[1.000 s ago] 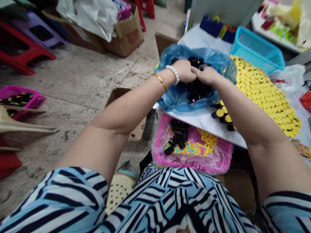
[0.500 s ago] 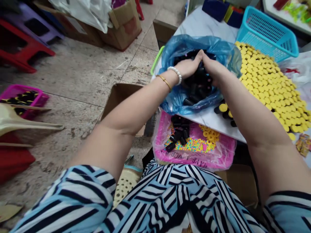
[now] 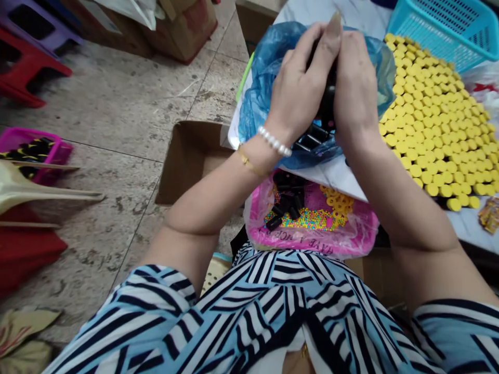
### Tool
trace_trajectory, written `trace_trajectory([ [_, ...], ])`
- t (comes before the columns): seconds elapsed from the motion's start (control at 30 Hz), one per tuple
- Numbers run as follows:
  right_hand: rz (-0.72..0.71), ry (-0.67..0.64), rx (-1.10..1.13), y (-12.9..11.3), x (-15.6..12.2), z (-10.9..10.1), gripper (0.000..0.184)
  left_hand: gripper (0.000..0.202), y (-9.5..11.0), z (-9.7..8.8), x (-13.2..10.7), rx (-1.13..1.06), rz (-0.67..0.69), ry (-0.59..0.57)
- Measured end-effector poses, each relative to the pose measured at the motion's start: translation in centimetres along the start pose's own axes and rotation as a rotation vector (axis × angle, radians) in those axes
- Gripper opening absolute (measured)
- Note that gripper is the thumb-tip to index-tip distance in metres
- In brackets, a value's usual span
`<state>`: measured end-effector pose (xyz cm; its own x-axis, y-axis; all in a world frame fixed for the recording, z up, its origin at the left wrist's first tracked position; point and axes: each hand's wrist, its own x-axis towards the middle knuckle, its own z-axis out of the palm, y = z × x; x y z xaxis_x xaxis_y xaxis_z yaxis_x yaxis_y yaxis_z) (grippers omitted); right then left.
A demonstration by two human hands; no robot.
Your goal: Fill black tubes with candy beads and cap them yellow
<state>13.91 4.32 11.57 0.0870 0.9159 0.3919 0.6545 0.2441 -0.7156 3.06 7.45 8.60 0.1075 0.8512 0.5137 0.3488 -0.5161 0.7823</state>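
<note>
My left hand (image 3: 302,78) and my right hand (image 3: 354,85) are raised together above a blue plastic bag (image 3: 263,88), gripping a black cylindrical item (image 3: 328,101) between them. The hands hide most of it. More black tubes (image 3: 312,139) lie in the bag's mouth. A pearl bracelet (image 3: 274,141) and a gold bangle (image 3: 247,162) circle my left wrist. Close to my right hand, yellow round caps (image 3: 432,119) cover the table in a dense layer. Below my hands, a pink tray (image 3: 353,235) holds black tubes (image 3: 284,200) and small coloured beads (image 3: 307,219).
A turquoise plastic basket (image 3: 444,26) stands at the top right. An open cardboard box (image 3: 191,161) sits on the tiled floor to my left. Farther left are a pink basket (image 3: 31,151) and a red stool (image 3: 27,72). My striped clothing fills the bottom.
Both hands have risen out of the bag and come together around the black item. The view has tilted, shifting the tray, bag and caps upward and left in the frame.
</note>
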Motion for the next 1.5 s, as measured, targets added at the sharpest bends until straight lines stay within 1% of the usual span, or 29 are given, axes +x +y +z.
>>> trace_trajectory([
  [0.03, -0.055, 0.053, 0.143, -1.3, -2.6, 0.0, 0.026, 0.058, 0.8, -1.4, -2.5, -0.131, 0.137, 0.013],
  [0.07, -0.1, 0.045, 0.244, -2.1, -5.5, 0.2, 0.019, 0.05, 1.4, -2.7, -5.5, -0.181, 0.203, 0.012],
  [0.1, -0.157, 0.026, 0.307, -2.6, -8.4, 0.7, 0.017, 0.047, 1.8, -3.8, -8.6, -0.191, 0.251, 0.0],
  [0.13, -0.175, 0.003, 0.344, -2.5, -11.4, 1.4, 0.02, 0.049, 1.8, -4.7, -11.8, -0.163, 0.205, -0.026],
  [0.17, -0.136, -0.047, 0.352, -1.9, -14.1, 2.3, 0.024, 0.051, 1.4, -5.2, -14.8, -0.125, 0.151, -0.004],
  [0.2, -0.102, -0.091, 0.361, -0.9, -16.5, 3.2, 0.027, 0.056, 0.8, -5.4, -17.6, -0.079, 0.064, 0.0],
  [0.23, -0.059, -0.137, 0.364, 0.3, -18.5, 4.2, 0.028, 0.059, 0.0, -5.4, -19.9, -0.043, -0.008, -0.027],
  [0.27, -0.01, -0.167, 0.354, 1.6, -20.0, 5.1, 0.028, 0.058, -1.0, -5.0, -21.7, -0.031, -0.042, -0.089],
  [0.3, 0.022, -0.184, 0.34, 3.0, -20.9, 5.8, 0.029, 0.059, -1.9, -4.5, -22.9, -0.028, -0.065, -0.136],
  [0.37, 0.032, -0.214, 0.317, 5.2, -21.6, 6.7, 0.03, 0.061, -3.6, -3.4, -24.0, -0.031, -0.067, -0.149],
  [0.43, 0.003, -0.244, 0.297, 6.5, -21.4, 6.9, 0.03, 0.063, -4.5, -2.4, -24.2, -0.032, -0.062, -0.118],
  [0.5, -0.004, -0.268, 0.268, 6.9, -21.4, 6.4, 0.03, 0.063, -4.6, -1.7, -24.3, -0.046, -0.075, -0.112],
  [0.57, 0.027, -0.262, 0.221, 6.6, -22.1, 5.6, 0.029, 0.06, -4.0, -1.4, -24.8, -0.075, -0.093, -0.138],
  [0.63, 0.03, -0.233, 0.167, 5.9, -23.0, 4.7, 0.029, 0.058, -3.2, -1.5, -25.2, -0.101, -0.068, -0.156],
  [0.67, -0.004, -0.211, 0.147, 5.5, -23.3, 4.3, 0.031, 0.059, -2.8, -1.6, -25.2, -0.109, -0.027, -0.153],
  [0.7, -0.067, -0.187, 0.138, 5.1, -23.4, 3.9, 0.033, 0.061, -2.3, -1.9, -24.9, -0.114, 0.035, -0.141],
  [0.77, -0.237, -0.122, 0.152, 4.1, -22.4, 3.1, 0.039, 0.066, -1.5, -2.6, -23.3, -0.12, 0.191, -0.094],
  [0.83, -0.388, -0.037, 0.195, 3.1, -20.2, 2.5, 0.044, 0.067, -0.7, -3.3, -20.5, -0.106, 0.338, -0.04],
  [0.87, -0.426, 0.002, 0.216, 2.6, -18.9, 2.2, 0.044, 0.066, -0.2, -3.5, -18.9, -0.09, 0.389, -0.016],
  [0.93, -0.423, 0.064, 0.245, 1.7, -16.3, 1.8, 0.043, 0.066, 0.6, -3.9, -15.9, -0.056, 0.434, 0.017],
  [1.0, -0.372, 0.092, 0.253, 0.9, -14.5, 1.6, 0.043, 0.065, 1.2, -4.0, -13.9, -0.032, 0.419, 0.027],
  [1.07, -0.349, 0.099, 0.249, 0.4, -13.9, 1.5, 0.044, 0.065, 1.6, -4.1, -13.3, -0.039, 0.4, 0.03],
  [1.13, -0.352, 0.09, 0.247, 0.1, -14.3, 1.7, 0.044, 0.065, 1.6, -4.1, -13.8, -0.066, 0.391, 0.046],
  [1.23, -0.33, 0.072, 0.243, 0.7, -15.0, 2.4, 0.038, 0.064, 0.5, -3.6, -15.0, -0.082, 0.341, 0.066],
  [1.3, -0.288, 0.058, 0.222, 2.0, -14.2, 3.1, 0.034, 0.063, -1.1, -2.7, -14.5, -0.062, 0.294, 0.051],
  [1.37, -0.245, 0.044, 0.179, 3.7, -12.1, 4.1, 0.033, 0.061, -3.2, -1.4, -12.7, -0.046, 0.287, 0.029],
  [1.43, -0.206, 0.04, 0.125, 5.4, -9.3, 5.2, 0.037, 0.06, -5.2, -0.1, -10.1, -0.061, 0.301, 0.026],
  [1.5, -0.161, 0.039, 0.077, 6.3, -6.9, 5.9, 0.04, 0.061, -6.2, 0.6, -7.7, -0.077, 0.266, 0.01],
])
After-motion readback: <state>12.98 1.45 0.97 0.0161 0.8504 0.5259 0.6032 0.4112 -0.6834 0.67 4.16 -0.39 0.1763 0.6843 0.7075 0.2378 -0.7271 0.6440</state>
